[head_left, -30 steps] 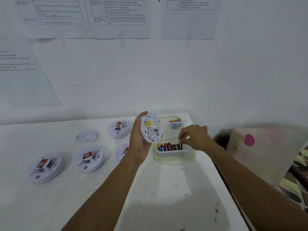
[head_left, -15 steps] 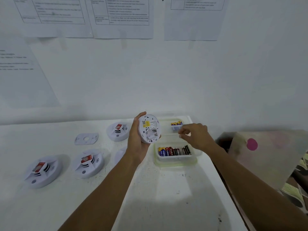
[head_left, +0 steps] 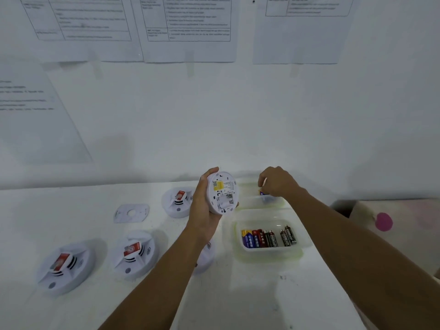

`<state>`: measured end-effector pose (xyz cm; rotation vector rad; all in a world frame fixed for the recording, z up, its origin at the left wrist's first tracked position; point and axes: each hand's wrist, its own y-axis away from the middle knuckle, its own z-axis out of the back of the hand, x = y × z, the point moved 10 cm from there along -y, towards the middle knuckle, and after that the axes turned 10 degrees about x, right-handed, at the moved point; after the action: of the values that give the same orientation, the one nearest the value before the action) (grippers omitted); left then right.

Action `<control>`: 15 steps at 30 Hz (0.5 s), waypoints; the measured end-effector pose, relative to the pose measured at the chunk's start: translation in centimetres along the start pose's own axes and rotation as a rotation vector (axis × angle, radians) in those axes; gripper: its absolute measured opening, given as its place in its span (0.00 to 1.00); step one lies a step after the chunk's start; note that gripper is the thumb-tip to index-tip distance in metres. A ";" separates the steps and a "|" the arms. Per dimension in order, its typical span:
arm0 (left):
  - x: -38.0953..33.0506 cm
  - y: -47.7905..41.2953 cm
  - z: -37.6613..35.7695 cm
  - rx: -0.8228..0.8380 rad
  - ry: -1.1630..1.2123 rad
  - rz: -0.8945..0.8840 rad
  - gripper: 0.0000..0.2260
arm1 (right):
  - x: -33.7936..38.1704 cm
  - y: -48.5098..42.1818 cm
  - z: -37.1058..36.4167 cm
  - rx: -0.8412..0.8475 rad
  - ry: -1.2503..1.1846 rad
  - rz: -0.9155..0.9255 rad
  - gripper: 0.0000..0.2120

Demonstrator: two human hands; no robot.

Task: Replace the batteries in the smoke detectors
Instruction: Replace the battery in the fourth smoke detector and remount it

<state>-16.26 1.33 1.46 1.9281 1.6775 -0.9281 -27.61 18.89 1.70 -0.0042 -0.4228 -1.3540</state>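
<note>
Right hand hides the far tub's contents, grip unclear; near tub holds batteries; left hand grips a detector.

White round smoke detector held upright, back facing camera; batteries lying side by side in container.

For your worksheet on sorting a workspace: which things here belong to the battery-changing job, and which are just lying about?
Job:
held detector
left hand
right hand
far battery tub
near battery tub
detectors on the table
mounting plate

Lying about:
wall papers
pink-spotted sheet
</note>
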 end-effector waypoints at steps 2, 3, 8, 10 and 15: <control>-0.2 -0.3 0.2 0.004 0.004 0.002 0.18 | 0.1 -0.6 -0.2 -0.006 0.034 -0.028 0.05; -0.3 -0.4 0.3 0.005 0.008 0.000 0.18 | 0.2 -0.9 -0.3 -0.001 0.049 -0.040 0.06; -0.2 -0.9 1.1 -0.003 0.033 0.006 0.16 | 0.4 -1.8 -1.3 0.026 0.056 -0.053 0.07; -0.1 -1.1 1.3 -0.003 0.042 0.009 0.14 | 0.4 -1.9 -1.1 0.032 -0.022 -0.042 0.06; 0.3 -1.3 1.4 0.000 0.059 0.008 0.14 | 1.5 0.4 1.3 0.030 -0.316 0.033 0.05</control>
<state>-17.82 0.78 0.46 1.9788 1.7012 -0.8757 -27.35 17.89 3.46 -0.2023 -0.7056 -1.3174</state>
